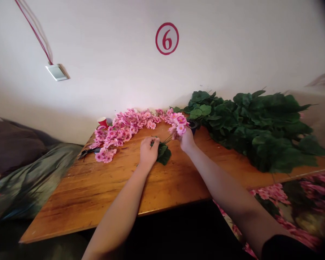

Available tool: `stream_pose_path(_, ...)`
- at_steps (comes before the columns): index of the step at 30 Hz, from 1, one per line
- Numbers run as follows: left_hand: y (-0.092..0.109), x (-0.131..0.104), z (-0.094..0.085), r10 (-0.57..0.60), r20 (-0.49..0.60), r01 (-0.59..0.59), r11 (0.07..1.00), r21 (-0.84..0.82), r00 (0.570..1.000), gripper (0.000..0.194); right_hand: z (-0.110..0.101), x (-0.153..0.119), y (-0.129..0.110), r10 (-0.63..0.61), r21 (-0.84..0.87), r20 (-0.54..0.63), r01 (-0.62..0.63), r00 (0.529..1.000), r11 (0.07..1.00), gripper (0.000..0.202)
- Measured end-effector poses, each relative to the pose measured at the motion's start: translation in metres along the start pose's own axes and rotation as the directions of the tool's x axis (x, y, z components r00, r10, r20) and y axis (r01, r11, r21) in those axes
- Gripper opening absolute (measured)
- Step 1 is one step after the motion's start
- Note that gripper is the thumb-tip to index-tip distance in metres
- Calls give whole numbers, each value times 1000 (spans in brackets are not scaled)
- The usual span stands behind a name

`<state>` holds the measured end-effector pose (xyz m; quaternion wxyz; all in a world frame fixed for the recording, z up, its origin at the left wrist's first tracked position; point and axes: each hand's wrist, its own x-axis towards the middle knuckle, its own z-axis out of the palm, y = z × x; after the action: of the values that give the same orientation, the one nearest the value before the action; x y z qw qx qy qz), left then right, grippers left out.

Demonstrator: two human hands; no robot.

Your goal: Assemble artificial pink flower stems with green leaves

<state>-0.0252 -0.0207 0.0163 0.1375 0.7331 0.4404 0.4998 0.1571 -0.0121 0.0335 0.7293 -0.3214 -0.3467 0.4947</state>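
Over the middle of the wooden table (pixel 111 191), my left hand (pixel 148 151) is closed on a small bunch of green leaves (pixel 164 155), whose blades hang below the fingers. Thin stems run from it towards my right hand (pixel 187 141). That hand, a little further right, grips a sprig of pink flowers (pixel 181 124) with the blossoms above its fingers. Its fingertips are partly hidden by the petals. Behind both hands, a curved row of pink flower sprigs (pixel 127 124) lies along the table's back and left.
A large heap of green leaves (pixel 260 126) covers the table's right side. A dark round container (pixel 193 125) stands behind my right hand. At the left are a red cup (pixel 103 122) and a dark-handled tool (pixel 90 151). More pink flowers (pixel 276 193) lie below the right edge.
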Motion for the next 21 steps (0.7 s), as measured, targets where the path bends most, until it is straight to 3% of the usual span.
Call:
stream_pose_path(4,13,0,-9,107,-60,-111,992,-68,992,20,8,-12,0,30,31,170,-36,985,999,26)
stream_pose_path(8,29,-2,-18,303,-16,-303,946,-111,953,20,26,-31,8,180,102,342,-227,922,969,33)
stream_pose_path(10,33,-3,-20,360,0,-358,928,-100,933,20,35,-39,13,258,129,352,-319,900,939,31)
stream_pose_path(14,35,-5,-20,344,-48,-346,936,-61,938,19,43,-49,17,346,223,377,-446,859,867,30)
stream_pose_path(21,34,-5,-24,403,-33,-404,911,-78,915,27,42,-48,11,365,293,393,-491,844,820,35)
